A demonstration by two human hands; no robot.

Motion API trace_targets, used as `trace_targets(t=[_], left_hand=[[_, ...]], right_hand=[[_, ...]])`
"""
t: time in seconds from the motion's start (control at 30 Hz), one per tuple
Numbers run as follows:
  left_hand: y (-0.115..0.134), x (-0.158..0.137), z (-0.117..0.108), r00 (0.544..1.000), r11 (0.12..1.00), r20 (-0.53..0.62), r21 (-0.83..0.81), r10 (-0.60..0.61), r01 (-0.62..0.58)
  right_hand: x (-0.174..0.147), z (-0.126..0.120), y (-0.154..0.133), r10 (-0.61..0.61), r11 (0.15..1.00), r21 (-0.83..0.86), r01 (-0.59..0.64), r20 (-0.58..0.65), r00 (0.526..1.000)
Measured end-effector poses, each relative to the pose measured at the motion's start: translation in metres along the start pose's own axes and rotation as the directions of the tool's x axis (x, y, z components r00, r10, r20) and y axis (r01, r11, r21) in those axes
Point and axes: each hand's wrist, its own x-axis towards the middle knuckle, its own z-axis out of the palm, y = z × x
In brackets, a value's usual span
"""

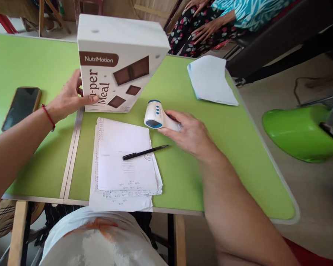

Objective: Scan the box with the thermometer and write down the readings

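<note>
My left hand point(72, 92) grips the lower left edge of a white and brown NutriMotion box point(105, 79), its thumb across the printed front. The box stands upright on the green table point(177, 177). In my right hand point(190, 133) is a white infrared thermometer point(155, 113) with blue buttons and a blue-rimmed screen, held by its handle close to the tabletop. Between my arms lies a stack of papers point(124, 166) with writing on the sheets. A black pen point(145, 152) rests slantwise across it, its tip reaching past the right edge.
A smartphone point(22, 107) lies at the left. Folded white papers point(212, 79) sit at the far right corner of the table. Beyond the table is a seated person point(208, 29) with hands on their lap. A green plastic object point(299, 133) stands at the right.
</note>
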Motion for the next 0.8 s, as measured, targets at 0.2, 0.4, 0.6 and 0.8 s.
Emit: trace_targets(t=[0.2, 0.4, 0.6, 0.8], left_hand=[[-0.019, 0.014, 0.001, 0.993, 0.993, 0.118, 0.111, 0.017, -0.03], [0.002, -0.03, -0.01, 0.982, 0.837, -0.125, 0.515, -0.138, 0.183], [0.04, -0.114, 0.004, 0.774, 0.613, 0.633, 0.604, 0.017, -0.509], [0.031, -0.145, 0.027, 0.6, 0.564, 0.8, 0.491, 0.011, -0.664]], right_hand=[[0.0, 0.01, 0.012, -0.01, 0.996, -0.086, 0.012, 0.026, 1.0], [-0.007, -0.006, 0.003, -0.12, 0.967, -0.233, 0.101, -0.068, 0.99], [-0.033, -0.03, -0.012, -0.508, 0.83, -0.187, 0.526, 0.141, 0.85], [-0.03, -0.018, -0.011, -0.569, 0.763, -0.293, 0.576, 0.12, 0.814]])
